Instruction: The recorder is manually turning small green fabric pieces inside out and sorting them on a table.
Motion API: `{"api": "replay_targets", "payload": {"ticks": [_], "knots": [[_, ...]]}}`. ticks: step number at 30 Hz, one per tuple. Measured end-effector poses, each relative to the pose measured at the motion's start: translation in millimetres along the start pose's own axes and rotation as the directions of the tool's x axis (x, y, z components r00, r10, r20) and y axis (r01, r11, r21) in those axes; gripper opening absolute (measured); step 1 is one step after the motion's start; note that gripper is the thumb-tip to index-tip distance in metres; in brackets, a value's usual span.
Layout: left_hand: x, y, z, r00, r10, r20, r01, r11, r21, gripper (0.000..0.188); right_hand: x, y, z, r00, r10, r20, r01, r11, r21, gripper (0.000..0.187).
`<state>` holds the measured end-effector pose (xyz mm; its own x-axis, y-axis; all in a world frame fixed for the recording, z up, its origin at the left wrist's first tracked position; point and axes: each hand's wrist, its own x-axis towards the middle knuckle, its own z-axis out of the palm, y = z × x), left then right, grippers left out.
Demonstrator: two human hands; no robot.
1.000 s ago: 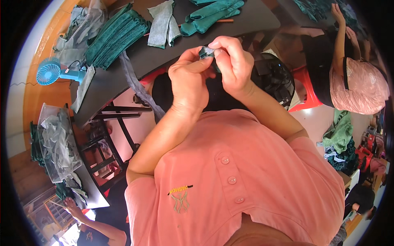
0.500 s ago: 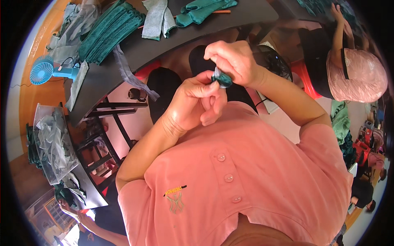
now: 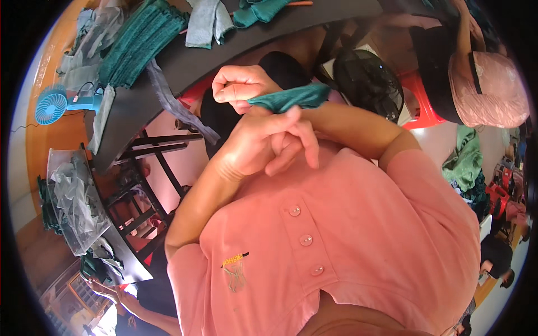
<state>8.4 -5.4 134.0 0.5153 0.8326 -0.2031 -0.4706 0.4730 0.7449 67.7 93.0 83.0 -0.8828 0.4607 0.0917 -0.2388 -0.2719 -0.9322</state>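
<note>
Wrist Covered, Counter Cropped

The green cloth (image 3: 296, 98) hides part of your right hand's (image 3: 241, 87) wrist, and you cannot tell whether your left hand (image 3: 260, 140) grips it. Above, the picture cuts away the counter's (image 3: 185, 66) far edge, the tops of the green stack (image 3: 143, 43) and pale cloth (image 3: 206, 25) too.

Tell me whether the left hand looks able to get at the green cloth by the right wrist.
Probably yes: the left hand is right beside the green cloth, and the right hand sits off to one side rather than between them. Whether the left hand and the cloth touch is unclear.
</note>
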Motion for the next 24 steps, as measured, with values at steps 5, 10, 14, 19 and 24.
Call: {"api": "replay_targets", "payload": {"ticks": [5, 10, 14, 19, 24], "knots": [[-16.0, 5.3, -24.7, 0.954, 0.162, 0.251, -0.072, 0.939, -0.335, 0.076, -8.1, -14.6, -2.8, 0.966, -0.23, -0.115, 0.213, 0.966, -0.145, 0.013], [-14.3, 2.0, -36.7, 0.969, 0.158, 0.192, -0.103, 0.957, -0.271, 0.083, -31.6, -63.8, -25.0, 0.826, -0.481, -0.294, 0.395, 0.866, -0.307, 0.012], [-12.3, 3.9, -41.0, 0.972, 0.175, 0.159, -0.109, 0.928, -0.357, 0.084, -44.2, -102.5, -34.5, 0.734, -0.655, 0.181, 0.578, 0.461, -0.674, 0.023], [-6.8, 13.3, -26.1, 0.979, 0.185, 0.079, -0.164, 0.96, -0.225, 0.078, -36.7, -98.3, -39.0, 0.622, -0.67, 0.405, 0.62, 0.106, -0.777, 0.029], [-8.8, 11.4, -22.3, 0.982, 0.177, -0.058, -0.184, 0.971, -0.153, 0.07, -37.9, -105.3, -38.4, 0.585, -0.59, 0.557, 0.591, -0.161, -0.791, 0.019]]}}
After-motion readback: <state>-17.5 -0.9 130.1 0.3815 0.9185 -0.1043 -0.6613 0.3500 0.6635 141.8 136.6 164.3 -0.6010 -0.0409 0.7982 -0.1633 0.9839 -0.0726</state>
